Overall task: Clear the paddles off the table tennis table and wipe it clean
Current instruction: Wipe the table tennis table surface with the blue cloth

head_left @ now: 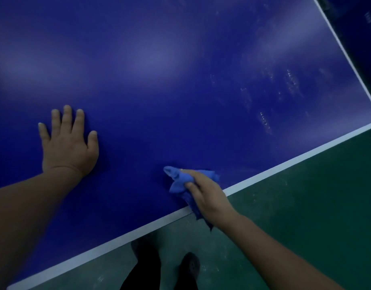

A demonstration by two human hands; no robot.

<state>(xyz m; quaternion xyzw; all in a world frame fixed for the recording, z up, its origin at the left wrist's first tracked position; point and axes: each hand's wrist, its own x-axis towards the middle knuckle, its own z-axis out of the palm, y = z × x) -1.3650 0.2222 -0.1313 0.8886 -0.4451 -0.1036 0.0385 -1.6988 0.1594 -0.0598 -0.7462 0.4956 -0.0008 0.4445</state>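
The left hand (pixel 68 143) lies flat on the blue table (pixel 180 70), fingers straight and spread, palm down. The right hand (pixel 205 193) grips a bunched blue cloth (pixel 178 181) with curled fingers, pressing it to the table just beside the white edge line (pixel 285 164) at the near side. Faint whitish smears (pixel 264 120) show on the table toward the right corner, above the green floor (pixel 306 206).
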